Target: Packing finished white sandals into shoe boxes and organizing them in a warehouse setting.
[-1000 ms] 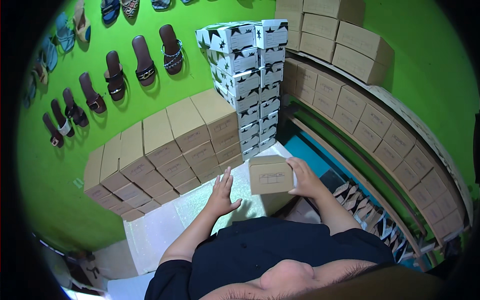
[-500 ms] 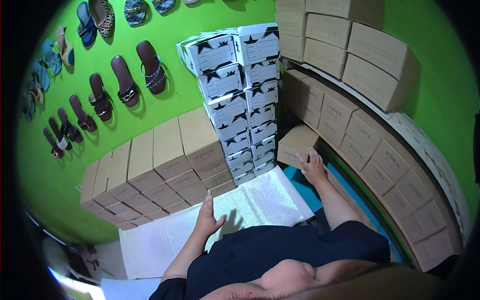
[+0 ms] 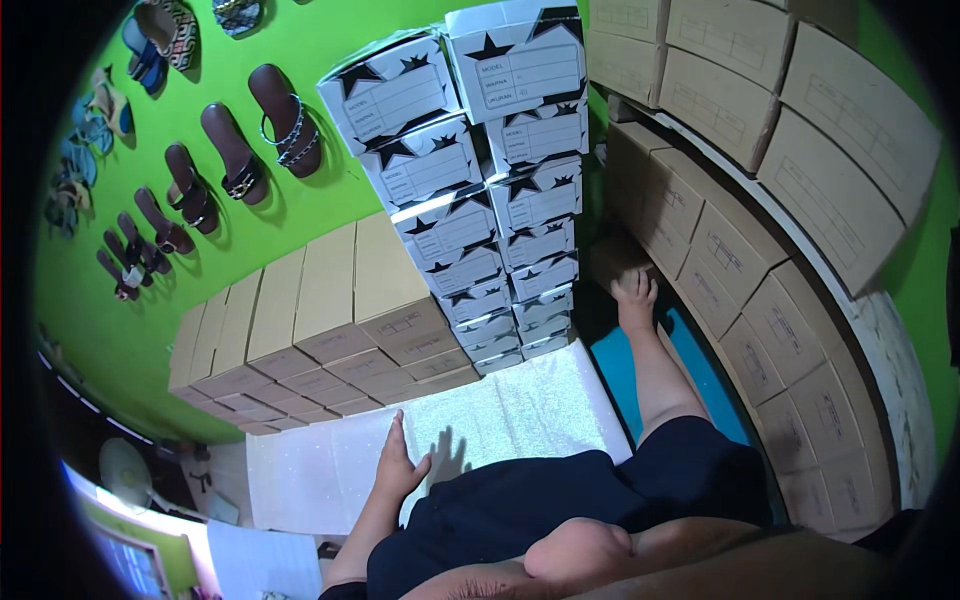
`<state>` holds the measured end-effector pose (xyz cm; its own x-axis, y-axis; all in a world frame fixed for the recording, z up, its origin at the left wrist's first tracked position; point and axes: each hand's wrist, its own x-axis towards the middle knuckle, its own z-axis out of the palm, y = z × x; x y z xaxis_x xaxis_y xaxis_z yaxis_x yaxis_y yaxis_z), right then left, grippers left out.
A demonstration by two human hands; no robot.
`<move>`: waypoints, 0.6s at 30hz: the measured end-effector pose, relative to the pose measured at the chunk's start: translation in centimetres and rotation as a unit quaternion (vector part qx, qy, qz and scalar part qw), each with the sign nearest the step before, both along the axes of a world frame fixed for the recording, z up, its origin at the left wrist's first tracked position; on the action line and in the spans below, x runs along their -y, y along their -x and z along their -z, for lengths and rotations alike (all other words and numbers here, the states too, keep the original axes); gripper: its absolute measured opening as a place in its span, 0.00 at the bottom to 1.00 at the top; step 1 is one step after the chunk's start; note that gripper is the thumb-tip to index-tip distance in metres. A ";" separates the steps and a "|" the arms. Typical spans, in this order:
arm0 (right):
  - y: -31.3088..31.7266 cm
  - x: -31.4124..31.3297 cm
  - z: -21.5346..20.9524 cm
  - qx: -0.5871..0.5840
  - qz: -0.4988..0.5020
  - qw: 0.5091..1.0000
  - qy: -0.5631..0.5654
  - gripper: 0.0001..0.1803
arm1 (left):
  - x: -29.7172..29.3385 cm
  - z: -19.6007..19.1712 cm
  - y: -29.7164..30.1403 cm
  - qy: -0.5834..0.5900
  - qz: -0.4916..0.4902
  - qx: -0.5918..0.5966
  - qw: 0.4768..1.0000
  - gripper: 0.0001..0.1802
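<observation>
My right hand (image 3: 634, 298) reaches far forward into the gap between the white box stack and the shelf on the right. Its fingers are spread and slightly curled, against or just in front of a brown cardboard box (image 3: 617, 260) that sits in shadow there. Contact is hard to make out. My left hand (image 3: 399, 462) hovers over a shiny white sheet (image 3: 510, 405), fingers stretched, thumb apart, holding nothing. Its shadow falls on the sheet beside it.
White boxes with black stars (image 3: 520, 70) rise in two tall columns ahead. Brown boxes (image 3: 400, 290) are stacked left of them, and more brown boxes (image 3: 770, 310) fill the curved shelf at right. Sandals (image 3: 285, 120) hang on the green wall. A fan (image 3: 125, 470) stands at lower left.
The brown box has gone deeper into the dark gap, and my right hand has followed it forward. My left hand stays open over the sheet. The view has shifted closer to the stacks.
</observation>
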<state>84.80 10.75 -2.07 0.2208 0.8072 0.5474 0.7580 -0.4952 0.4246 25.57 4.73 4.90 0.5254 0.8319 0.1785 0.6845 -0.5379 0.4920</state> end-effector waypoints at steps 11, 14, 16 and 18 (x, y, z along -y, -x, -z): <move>-2.8 -5.0 1.6 -0.182 0.003 0.983 0.009 0.20 | -1.3 1.3 -0.7 0.019 -0.014 -0.013 1.000 0.64; -3.6 -5.6 2.3 -0.189 0.002 0.982 0.004 0.21 | -1.9 1.5 -0.8 0.024 -0.010 -0.005 1.000 0.63; -3.5 -5.4 2.1 -0.190 0.020 0.981 0.015 0.21 | -2.3 1.6 -0.9 0.017 -0.002 0.001 1.000 0.63; -3.3 -4.7 0.9 -0.203 0.001 0.979 -0.007 0.21 | -2.7 1.2 -1.2 0.021 0.011 0.001 1.000 0.62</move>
<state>88.06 15.46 -2.96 0.4241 0.8000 0.4244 0.8620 -0.5002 0.0815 26.81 7.38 3.65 0.5429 0.8271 0.1452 0.6721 -0.5317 0.5153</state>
